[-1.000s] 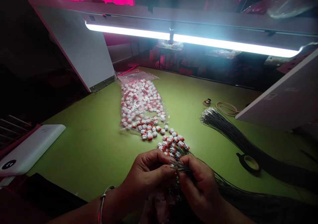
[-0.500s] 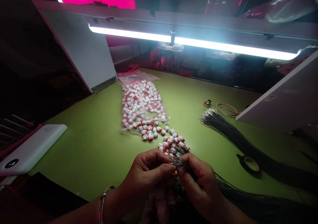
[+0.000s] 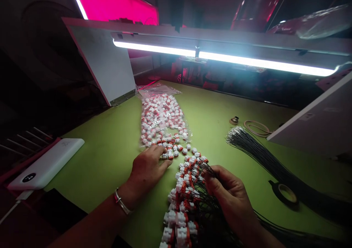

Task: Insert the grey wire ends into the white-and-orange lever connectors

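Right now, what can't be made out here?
Head view:
Left hand: whether it grips connectors, hidden by its fingers.
Right hand: held wires, partly hidden by its fingers.
Wire bundle: far end lost in darkness.
Nearest connectors: cut off by bottom edge.
White device: display unreadable, too small.

There are two hands: one left hand (image 3: 147, 167) and one right hand (image 3: 232, 191). One clear bag (image 3: 162, 90) lies just past the left fingers, with too many red and white blocks (image 3: 161, 112) to count. A small group of loose blocks (image 3: 170, 154) sits at the left fingertips, and more than twenty wired blocks (image 3: 180, 218) lie between the two hands' fingers. There are two bunches of wires: one bunch of black wires (image 3: 206, 167) in the right fingers and one big bunch (image 3: 254, 151) to the right of them. I see one tape roll (image 3: 276, 193) right of the right fingers, one white power bank (image 3: 52, 163) far left of the left fingers, and one bracelet (image 3: 123, 205) behind them. Two long lights (image 3: 261, 62) shine far past all the fingers.
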### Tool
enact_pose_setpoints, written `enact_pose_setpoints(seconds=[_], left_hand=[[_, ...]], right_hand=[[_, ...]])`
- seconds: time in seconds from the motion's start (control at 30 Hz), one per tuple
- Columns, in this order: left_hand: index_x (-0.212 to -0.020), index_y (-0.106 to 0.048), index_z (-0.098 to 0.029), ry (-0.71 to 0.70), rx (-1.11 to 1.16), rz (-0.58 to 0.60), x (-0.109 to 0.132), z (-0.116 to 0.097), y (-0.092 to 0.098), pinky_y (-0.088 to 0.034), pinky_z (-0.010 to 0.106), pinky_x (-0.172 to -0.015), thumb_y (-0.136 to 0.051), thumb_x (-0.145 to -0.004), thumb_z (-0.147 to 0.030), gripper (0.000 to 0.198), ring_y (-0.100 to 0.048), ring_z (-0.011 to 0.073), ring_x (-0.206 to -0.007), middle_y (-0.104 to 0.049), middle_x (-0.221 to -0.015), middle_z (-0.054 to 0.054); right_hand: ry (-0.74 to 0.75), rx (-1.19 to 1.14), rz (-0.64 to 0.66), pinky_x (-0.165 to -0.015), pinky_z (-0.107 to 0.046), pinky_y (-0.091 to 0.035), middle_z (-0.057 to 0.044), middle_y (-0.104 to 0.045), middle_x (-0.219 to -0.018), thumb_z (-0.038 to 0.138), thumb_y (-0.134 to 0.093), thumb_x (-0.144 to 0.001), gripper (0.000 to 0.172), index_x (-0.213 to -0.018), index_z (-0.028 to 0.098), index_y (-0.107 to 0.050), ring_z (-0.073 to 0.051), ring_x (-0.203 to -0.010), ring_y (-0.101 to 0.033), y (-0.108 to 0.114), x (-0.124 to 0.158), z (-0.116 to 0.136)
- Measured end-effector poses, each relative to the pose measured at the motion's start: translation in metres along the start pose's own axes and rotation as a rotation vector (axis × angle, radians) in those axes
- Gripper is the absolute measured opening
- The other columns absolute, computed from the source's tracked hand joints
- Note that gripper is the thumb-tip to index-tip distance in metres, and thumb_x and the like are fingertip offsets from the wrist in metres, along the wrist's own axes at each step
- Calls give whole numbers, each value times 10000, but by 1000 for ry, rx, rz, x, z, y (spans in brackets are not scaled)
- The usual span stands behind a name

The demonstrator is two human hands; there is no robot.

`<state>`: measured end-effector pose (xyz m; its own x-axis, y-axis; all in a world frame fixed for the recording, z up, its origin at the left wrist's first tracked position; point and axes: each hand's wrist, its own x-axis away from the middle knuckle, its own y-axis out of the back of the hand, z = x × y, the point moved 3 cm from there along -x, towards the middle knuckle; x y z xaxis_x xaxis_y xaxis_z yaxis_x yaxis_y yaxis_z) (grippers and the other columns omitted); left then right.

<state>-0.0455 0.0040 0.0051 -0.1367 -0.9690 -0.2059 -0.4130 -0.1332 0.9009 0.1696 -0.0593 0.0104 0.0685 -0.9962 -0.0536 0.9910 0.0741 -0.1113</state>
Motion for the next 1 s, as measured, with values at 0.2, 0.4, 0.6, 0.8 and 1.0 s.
enact_pose_setpoints(seconds=[0.2,0.4,0.6,0.8,1.0], left_hand=[[-785,-584,-195,-65,-19,28,2,-2,-4,-366,335,-667,-530,-850,-133,104,-567,239,-774,-638,-797,54],[-915,-629,-186,-41,232,9,6,-1,1,-437,301,-667,-603,-826,-183,92,-577,183,-728,-643,-832,27],[-980,-687,-153,249,1316,405,18,-18,-6,-509,289,-635,-778,-750,-320,299,-610,150,-632,-676,-738,22],[-994,-760,-169,302,1488,610,31,-33,-9,-457,214,-558,-768,-801,-344,261,-581,106,-576,-692,-721,18],[-1050,-780,-200,256,1440,620,35,-35,-10,-448,211,-602,-726,-851,-329,244,-575,114,-646,-724,-782,29]], right_hand=[[-59,-70,-49,-580,-188,-379,36,-499,-708,356,-725,-854,203,-781,192,-630,-111,-644,-391,0,1,-2],[-94,-67,-12,-579,-200,-357,40,-478,-682,353,-712,-863,207,-784,179,-632,-113,-639,-364,-2,1,-7],[-101,-115,-17,-582,-212,-357,32,-512,-670,338,-707,-858,228,-730,168,-626,-113,-628,-375,-3,1,-8],[-93,-75,-28,-527,-219,-310,47,-442,-604,319,-711,-823,268,-653,163,-574,-102,-574,-320,-6,1,-1],[-91,-2,11,-492,-226,-277,52,-419,-589,302,-659,-855,248,-667,173,-559,-102,-552,-304,-7,5,-3]])
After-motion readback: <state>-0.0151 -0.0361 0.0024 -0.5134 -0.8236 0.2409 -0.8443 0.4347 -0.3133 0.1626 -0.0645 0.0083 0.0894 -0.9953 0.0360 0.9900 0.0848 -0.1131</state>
